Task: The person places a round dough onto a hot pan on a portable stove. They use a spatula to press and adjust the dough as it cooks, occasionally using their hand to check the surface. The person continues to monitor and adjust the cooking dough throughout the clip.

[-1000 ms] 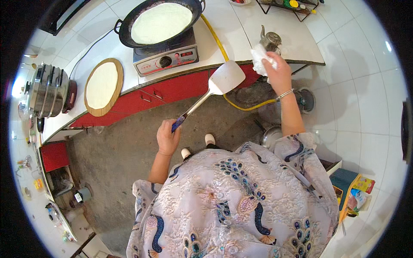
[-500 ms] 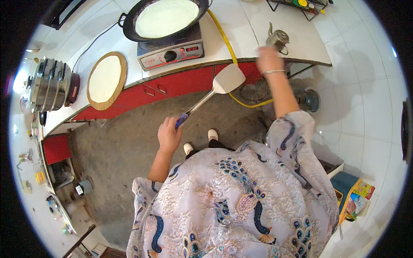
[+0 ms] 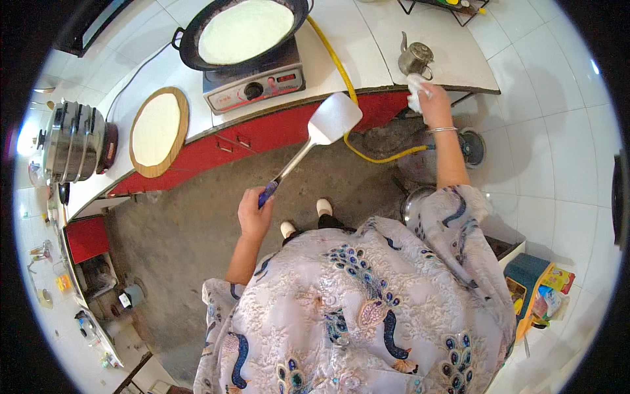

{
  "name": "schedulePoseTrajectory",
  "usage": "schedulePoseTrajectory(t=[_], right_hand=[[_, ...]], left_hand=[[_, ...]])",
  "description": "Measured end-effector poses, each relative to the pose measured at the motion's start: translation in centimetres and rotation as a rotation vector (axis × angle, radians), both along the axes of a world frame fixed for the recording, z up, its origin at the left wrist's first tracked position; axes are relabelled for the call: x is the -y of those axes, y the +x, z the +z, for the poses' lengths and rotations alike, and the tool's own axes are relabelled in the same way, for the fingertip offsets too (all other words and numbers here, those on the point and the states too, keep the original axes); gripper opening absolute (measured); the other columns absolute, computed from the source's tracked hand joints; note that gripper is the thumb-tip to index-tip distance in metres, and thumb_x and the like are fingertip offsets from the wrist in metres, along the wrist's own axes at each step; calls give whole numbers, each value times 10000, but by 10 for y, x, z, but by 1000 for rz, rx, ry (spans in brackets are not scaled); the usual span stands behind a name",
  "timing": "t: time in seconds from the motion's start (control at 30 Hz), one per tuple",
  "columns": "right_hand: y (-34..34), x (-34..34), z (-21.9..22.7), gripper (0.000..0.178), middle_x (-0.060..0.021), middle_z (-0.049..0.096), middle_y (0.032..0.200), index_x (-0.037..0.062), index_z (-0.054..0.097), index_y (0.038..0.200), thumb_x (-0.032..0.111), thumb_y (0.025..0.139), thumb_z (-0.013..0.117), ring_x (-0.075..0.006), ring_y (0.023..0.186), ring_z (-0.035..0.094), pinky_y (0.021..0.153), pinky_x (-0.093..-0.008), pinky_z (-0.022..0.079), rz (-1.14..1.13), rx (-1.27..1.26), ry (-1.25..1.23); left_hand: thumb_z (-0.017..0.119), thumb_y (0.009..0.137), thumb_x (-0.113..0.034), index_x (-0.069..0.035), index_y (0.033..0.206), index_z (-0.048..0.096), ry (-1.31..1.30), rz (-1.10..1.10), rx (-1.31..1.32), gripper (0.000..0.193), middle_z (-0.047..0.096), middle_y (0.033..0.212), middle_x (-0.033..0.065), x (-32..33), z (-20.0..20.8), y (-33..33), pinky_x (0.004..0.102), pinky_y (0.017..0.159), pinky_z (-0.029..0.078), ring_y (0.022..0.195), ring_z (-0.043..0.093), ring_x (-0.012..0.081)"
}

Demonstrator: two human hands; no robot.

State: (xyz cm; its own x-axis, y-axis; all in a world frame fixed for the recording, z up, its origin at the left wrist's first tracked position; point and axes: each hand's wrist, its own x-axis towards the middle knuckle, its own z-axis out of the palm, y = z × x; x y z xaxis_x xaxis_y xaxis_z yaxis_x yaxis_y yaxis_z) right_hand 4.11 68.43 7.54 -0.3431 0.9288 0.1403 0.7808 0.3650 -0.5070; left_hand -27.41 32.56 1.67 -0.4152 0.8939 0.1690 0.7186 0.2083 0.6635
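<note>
My left hand [image 3: 254, 215] is wrapped round the dark blue handle of a metal spatula [image 3: 335, 118], its broad blade raised over the floor in front of the counter. In my right hand [image 3: 434, 105], by the counter's edge, is a crumpled white tissue or thin cloth [image 3: 415, 92]; I cannot tell which. Just beyond it stands a small metal oil pot [image 3: 415, 58] with a spout and handle. A pale round flatbread [image 3: 246, 31] lies in a black wok [image 3: 191, 56] on the stove [image 3: 254, 88].
Left of the stove, a second pale dough round [image 3: 155, 129] lies on a round wooden board [image 3: 178, 146]. A stacked steamer [image 3: 75, 141] stands at the far left. A yellow hose [image 3: 335, 56] runs down past the counter to a gas cylinder [image 3: 420, 157]. A wire rack [image 3: 453, 8] is at the back right.
My right hand has drawn back from beside the oil pot, and the white tissue or cloth now shows in it. The spatula has shifted slightly left, still in my left hand.
</note>
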Motion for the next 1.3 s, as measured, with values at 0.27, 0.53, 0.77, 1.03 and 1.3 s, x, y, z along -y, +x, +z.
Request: schedulePoseTrajectory(t=[0.27, 0.53, 0.77, 1.03, 1.3], right_hand=[[-5, 41, 6, 290, -123, 583, 1076, 42, 503, 1143, 128, 868, 468, -256, 918, 578, 739, -391, 519, 114, -2043, -1276], [-15, 37, -96, 287, -178, 604, 879, -7, 553, 1013, 190, 804, 548, -291, 762, 604, 646, -383, 480, 281, -780, -987], [-67, 81, -60, 223, -152, 589, 770, 19, 616, 756, 237, 728, 649, -299, 696, 577, 632, -369, 461, 633, -89, -98], [-123, 164, -30, 225, -27, 592, 689, -5, 563, 982, 145, 818, 600, -131, 645, 587, 561, -252, 483, -6, -1191, -1230], [-104, 160, -25, 144, -14, 580, 688, 23, 597, 882, 161, 841, 598, -84, 571, 537, 509, -228, 450, 212, -764, -973]], left_hand=[[630, 780, -70, -21, 996, 526, -95, 68, 659, 245, 523, 769, 25, -5, -5, 2, 257, 604, 435, 684, 506, 105], [510, 876, -121, -13, 972, 515, -246, -82, 1044, 145, 495, 687, 1, -43, 26, 4, 216, 477, 390, 540, 470, 69], [695, 757, -234, -7, 972, 519, -267, -139, 727, 359, 510, 705, 5, -88, 35, 25, 213, 483, 395, 556, 474, 62], [665, 727, -119, 22, 973, 504, -113, -118, 761, 327, 546, 727, 41, -109, 37, 48, 226, 470, 418, 557, 511, 81], [654, 730, -103, 0, 962, 537, -143, -169, 729, 280, 561, 673, 32, -95, 65, 46, 240, 447, 406, 511, 504, 81]])
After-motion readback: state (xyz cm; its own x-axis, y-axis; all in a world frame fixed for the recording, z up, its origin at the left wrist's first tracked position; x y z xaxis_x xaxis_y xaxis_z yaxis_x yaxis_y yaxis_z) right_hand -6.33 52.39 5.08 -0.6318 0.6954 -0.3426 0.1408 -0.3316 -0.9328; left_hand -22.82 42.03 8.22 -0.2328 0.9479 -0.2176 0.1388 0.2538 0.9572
